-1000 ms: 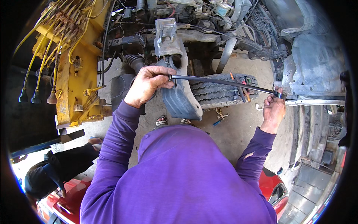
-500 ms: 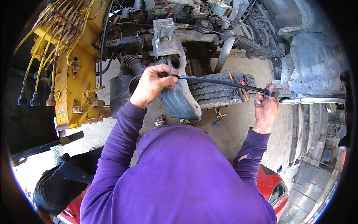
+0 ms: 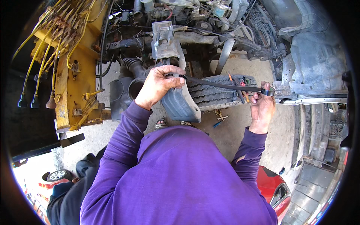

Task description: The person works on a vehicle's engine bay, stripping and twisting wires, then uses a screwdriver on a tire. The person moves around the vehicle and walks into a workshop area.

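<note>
A long strip of black tape runs between my hands in a gentle sag. My left hand pinches its left end between thumb and fingers, in front of a grey curved panel. At the other end my right hand is closed around a small ring-shaped black tape roll, which the strip seems to come from. Behind the strip lies a large treaded tyre. Several slim tools with orange handles rest on the tyre.
A yellow machine frame with hanging cables stands at left. Ahead is an exposed engine and chassis; grey body panels are at right. A blue-handled tool lies on the floor. Behind me are a red car and a person in dark clothing.
The tape strip has gone from taut to slightly sagging. My hands have come a little closer together, the left moving right and the right moving left. The person behind has shifted.
</note>
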Demonstrator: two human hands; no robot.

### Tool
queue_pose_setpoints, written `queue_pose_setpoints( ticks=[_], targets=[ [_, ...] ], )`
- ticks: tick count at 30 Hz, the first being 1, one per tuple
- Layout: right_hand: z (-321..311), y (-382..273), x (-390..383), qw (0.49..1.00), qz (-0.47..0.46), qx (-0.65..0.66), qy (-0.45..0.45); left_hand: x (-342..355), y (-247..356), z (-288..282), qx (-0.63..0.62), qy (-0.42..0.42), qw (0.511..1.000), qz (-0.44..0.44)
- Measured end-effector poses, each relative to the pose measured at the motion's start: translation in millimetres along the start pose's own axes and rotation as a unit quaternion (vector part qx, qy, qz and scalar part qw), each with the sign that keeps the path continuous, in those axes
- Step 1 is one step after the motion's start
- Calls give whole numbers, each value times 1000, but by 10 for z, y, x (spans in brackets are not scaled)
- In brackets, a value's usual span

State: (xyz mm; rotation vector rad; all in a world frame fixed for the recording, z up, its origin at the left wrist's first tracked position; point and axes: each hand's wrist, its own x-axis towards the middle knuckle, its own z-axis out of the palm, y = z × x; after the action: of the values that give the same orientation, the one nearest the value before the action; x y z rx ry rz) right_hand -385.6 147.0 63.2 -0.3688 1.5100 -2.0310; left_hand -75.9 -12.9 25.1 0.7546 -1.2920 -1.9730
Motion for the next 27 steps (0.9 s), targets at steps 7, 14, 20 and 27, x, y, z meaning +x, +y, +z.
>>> queue_pose_setpoints(
  ticks=[7, 14, 20, 27],
  targets=[
    [35, 4, 192, 999, 7, 33, -22, 64, -42, 74, -1, 5, 1000, -4],
    [190, 64, 398, 998, 14, 26, -52, 86, 35, 205, -23, 59, 998, -5],
    [500, 203, 333, 998, 26, 38, -53, 213, 122, -12, -11, 23, 999, 30],
    [827, 319, 142, 999, 9, 39, -21, 353, 257, -380, -16, 0, 1000, -26]
  ],
)
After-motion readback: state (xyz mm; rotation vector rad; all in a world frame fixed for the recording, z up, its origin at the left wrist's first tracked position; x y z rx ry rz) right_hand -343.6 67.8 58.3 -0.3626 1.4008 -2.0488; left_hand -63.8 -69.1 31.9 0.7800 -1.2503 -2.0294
